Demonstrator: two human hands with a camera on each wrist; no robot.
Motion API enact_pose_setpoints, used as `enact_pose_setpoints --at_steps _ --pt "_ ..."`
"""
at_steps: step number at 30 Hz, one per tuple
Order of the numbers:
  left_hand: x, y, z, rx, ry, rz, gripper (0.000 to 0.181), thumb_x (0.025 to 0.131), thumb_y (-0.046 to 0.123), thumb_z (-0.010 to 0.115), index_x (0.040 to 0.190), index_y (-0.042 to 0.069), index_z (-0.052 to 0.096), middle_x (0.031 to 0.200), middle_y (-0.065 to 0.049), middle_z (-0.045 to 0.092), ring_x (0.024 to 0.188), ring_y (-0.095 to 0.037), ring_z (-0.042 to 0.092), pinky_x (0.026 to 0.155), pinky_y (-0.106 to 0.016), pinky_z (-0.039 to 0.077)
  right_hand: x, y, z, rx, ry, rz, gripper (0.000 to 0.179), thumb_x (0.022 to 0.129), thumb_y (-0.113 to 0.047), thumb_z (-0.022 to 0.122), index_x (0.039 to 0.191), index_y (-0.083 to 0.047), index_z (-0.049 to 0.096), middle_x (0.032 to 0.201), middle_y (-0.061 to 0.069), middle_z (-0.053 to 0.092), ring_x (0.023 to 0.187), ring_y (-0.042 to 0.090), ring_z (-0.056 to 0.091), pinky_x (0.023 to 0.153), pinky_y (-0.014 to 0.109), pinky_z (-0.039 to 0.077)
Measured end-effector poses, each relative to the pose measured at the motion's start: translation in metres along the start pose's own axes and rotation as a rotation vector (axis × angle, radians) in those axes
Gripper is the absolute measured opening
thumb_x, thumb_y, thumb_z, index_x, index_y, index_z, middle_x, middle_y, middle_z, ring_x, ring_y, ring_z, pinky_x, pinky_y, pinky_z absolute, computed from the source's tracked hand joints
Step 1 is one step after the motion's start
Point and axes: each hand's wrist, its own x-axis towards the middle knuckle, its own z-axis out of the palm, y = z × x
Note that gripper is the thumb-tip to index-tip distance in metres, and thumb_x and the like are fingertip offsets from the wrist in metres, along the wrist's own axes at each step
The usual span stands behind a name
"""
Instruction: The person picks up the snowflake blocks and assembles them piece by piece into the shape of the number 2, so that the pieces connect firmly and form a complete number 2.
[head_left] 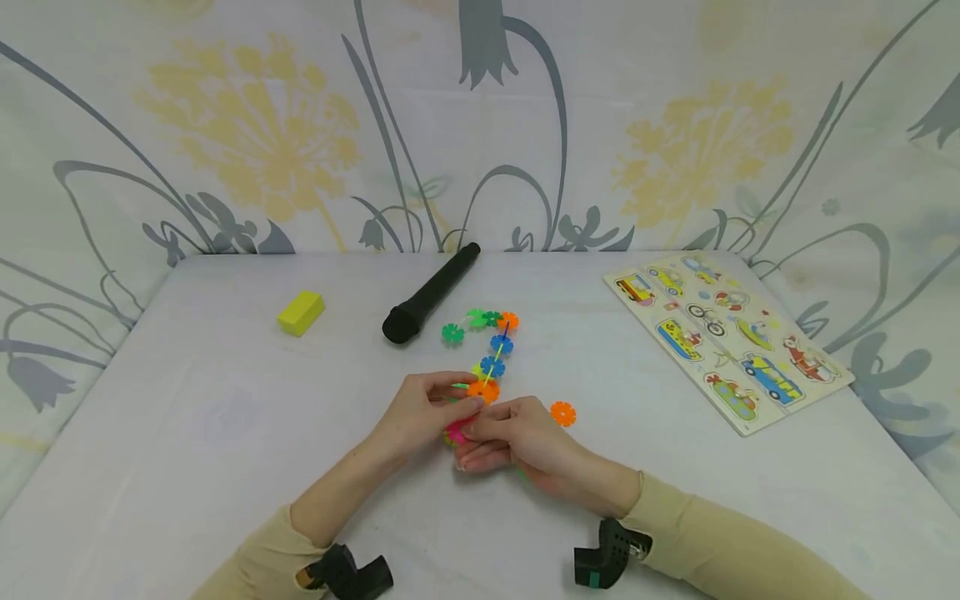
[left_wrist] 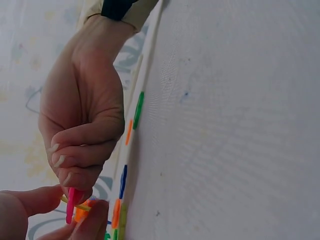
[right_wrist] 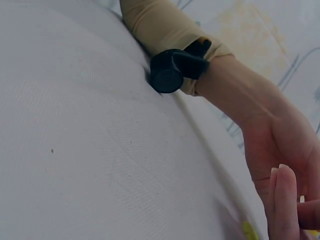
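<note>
Okay, fingers of my left hand [head_left: 414, 419] pinch the orange disc [head_left: 483, 391] on a disc chain [head_left: 492, 367] running away from me; right hand [head_left: 531, 442] pinches the pink disc [head_left: 456, 433] just nearer my body.

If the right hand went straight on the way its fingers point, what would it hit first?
Past the pink piece it pinches, the right hand would probably meet the left hand, near its wrist, in the head view; depth is unclear, so it might pass under.
</note>
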Motion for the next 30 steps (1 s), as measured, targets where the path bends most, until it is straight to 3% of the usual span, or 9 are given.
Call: enact_pose_setpoints --at_steps 5,23,27,30 --pt "-0.0012 0.0012 0.0006 0.014 -0.001 0.0 0.037 0.091 0.018 0.074 0.125 0.005 0.069 0.099 -0.01 0.075 0.086 -0.016 0.069 0.072 -0.023 0.053 -0.0009 0.0001 0.0002 0.015 0.009 -0.008 0.028 0.093 -0.001 0.062 0.111 0.02 0.064 0.079 0.013 0.074 0.072 0.02 0.075 0.077 0.037 0.061" --pt "-0.0005 -0.0008 0.0033 0.018 -0.038 0.011 0.044 0.091 0.015 0.074 0.131 -0.001 0.064 0.107 -0.014 0.072 0.07 -0.012 0.066 0.061 -0.019 0.051 -0.0018 -0.0016 -0.0024 0.05 0.062 0.009 0.026 0.091 0.004 0.062 0.109 0.023 0.063 0.073 0.014 0.073 0.066 0.022 0.075 0.067 0.035 0.061" --pt "-0.0022 0.0015 0.0016 0.021 -0.032 0.026 0.042 0.092 0.014 0.073 0.13 0.0 0.065 0.104 -0.014 0.072 0.075 -0.013 0.068 0.064 -0.018 0.052 -0.0009 -0.0035 -0.0036 0.029 0.059 0.015 0.027 0.093 0.0 0.063 0.11 0.021 0.065 0.074 0.012 0.073 0.066 0.02 0.075 0.067 0.032 0.061" --pt "-0.0025 0.0033 -0.002 0.049 -0.026 0.048 0.042 0.093 0.016 0.072 0.131 0.002 0.065 0.104 -0.013 0.071 0.077 -0.014 0.068 0.066 -0.019 0.051 -0.0003 -0.0075 -0.0064 -0.048 0.039 0.009 0.028 0.095 -0.007 0.066 0.111 0.016 0.067 0.079 0.013 0.074 0.07 0.02 0.075 0.07 0.033 0.061"
